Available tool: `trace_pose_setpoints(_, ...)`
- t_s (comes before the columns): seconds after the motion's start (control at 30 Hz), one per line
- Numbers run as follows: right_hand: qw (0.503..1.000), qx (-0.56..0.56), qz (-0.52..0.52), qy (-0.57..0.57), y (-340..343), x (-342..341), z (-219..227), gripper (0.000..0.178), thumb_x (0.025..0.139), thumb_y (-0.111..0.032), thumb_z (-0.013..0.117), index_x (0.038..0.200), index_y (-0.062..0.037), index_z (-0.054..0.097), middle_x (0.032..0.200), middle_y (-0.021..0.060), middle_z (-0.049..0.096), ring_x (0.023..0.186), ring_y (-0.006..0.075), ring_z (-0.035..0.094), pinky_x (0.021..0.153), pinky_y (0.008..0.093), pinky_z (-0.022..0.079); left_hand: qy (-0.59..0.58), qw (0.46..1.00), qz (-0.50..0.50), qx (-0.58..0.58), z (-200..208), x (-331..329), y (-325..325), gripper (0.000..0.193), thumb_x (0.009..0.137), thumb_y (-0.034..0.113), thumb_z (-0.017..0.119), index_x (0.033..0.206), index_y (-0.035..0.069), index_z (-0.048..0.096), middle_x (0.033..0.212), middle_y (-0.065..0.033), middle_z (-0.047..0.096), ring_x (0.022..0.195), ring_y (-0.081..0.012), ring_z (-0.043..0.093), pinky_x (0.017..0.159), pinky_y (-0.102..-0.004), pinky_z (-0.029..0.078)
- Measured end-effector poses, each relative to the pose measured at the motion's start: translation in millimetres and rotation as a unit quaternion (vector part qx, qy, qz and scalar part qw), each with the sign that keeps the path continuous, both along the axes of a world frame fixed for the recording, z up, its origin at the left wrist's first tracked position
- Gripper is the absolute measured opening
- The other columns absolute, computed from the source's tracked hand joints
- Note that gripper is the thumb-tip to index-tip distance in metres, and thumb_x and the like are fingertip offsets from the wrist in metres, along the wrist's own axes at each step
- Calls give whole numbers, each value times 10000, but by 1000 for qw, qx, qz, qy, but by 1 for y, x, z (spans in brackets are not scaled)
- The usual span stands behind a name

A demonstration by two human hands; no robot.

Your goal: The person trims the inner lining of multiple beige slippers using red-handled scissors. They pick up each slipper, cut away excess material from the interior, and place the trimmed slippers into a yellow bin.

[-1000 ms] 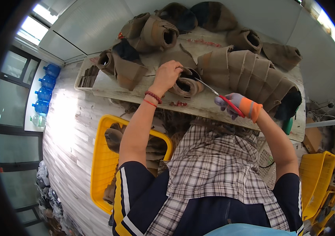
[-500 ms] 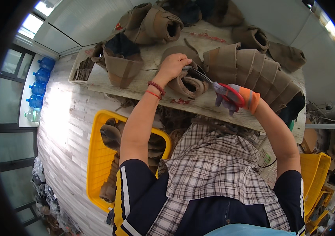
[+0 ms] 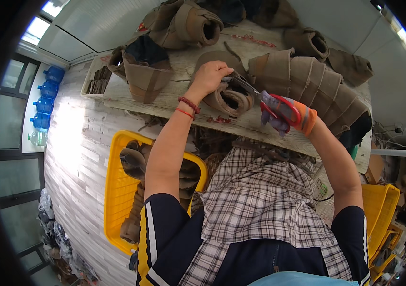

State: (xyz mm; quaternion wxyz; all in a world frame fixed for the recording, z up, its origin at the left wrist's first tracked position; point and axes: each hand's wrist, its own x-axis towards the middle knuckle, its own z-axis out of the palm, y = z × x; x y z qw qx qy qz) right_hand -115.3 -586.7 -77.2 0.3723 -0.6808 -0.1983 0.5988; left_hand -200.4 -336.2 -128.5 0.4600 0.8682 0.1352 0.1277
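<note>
On the wooden bench a brown fabric roll (image 3: 230, 101) lies with its coiled end facing me. My left hand (image 3: 212, 76), bare with a red bead bracelet, pinches the fabric's edge at the top of the roll. In my right hand (image 3: 279, 114), gloved in grey and orange, are red-handled scissors (image 3: 296, 113). Their metal blades look slightly apart and reach to the fabric edge beside my left fingertips. A loose strip (image 3: 232, 52) extends behind the roll. The exact cutting point is too small to make out.
Layered brown fabric pieces (image 3: 303, 81) lie right of the roll; further rolls (image 3: 203, 29) stand behind. A brown and dark piece (image 3: 146, 71) sits at left. Red scraps (image 3: 218, 119) lie near the bench edge (image 3: 165, 110). Below is a yellow basket (image 3: 112, 190) holding rolls.
The scissors' handles and blades have spread slightly, and my right hand has turned a little. My left hand keeps its pinch at nearly the same spot.
</note>
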Motion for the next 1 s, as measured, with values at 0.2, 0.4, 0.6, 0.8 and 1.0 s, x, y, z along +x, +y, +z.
trace_pose_setpoints(0.2, 1000, 2, 14, -8, 0, 2, -1, 782, 791, -754, 412, 748, 5, 597, 481, 19, 447, 376, 124, 453, 383, 261, 422, 10, 1000, 2, -6, 4, -1, -2, 247, 851, 189, 617, 785, -46, 574, 717, -77, 526, 642, -144, 487, 616, -291, 395)
trace_pose_setpoints(0.4, 1000, -14, 14, -14, 2, 0, 0, 768, 805, -742, 405, 771, 2, 593, 465, 2, 412, 359, 116, 408, 388, 266, 425, 2, 1000, 0, -5, -2, 0, -1, 242, 850, 185, 615, 784, -45, 577, 708, -74, 526, 641, -144, 496, 612, -292, 393)
trace_pose_setpoints(0.6, 998, -9, 53, -20, -5, 3, -8, 735, 817, -707, 440, 842, 13, 584, 472, -2, 409, 367, 115, 389, 418, 283, 458, -19, 1000, -12, -18, -4, -3, 3, 277, 824, 257, 634, 768, -15, 636, 754, -116, 577, 678, -251, 551, 635, -350, 421)
trace_pose_setpoints(0.8, 999, 45, -7, 5, -33, 1, -35, 642, 824, -607, 553, 952, 21, 588, 588, 24, 514, 466, 123, 507, 470, 292, 497, -56, 998, -28, -21, 16, -31, -4, 341, 763, 236, 688, 1008, 12, 608, 951, -128, 576, 911, -284, 565, 800, -356, 459)
trace_pose_setpoints(1.0, 915, -90, 146, -365, -23, -13, 0, 717, 802, -647, 535, 1087, 11, 568, 836, 120, 648, 715, 243, 634, 654, 339, 509, -46, 987, 70, 135, 27, -64, -34, 324, 760, 96, 645, 1058, -17, 588, 969, -130, 577, 886, -256, 593, 780, -316, 469)
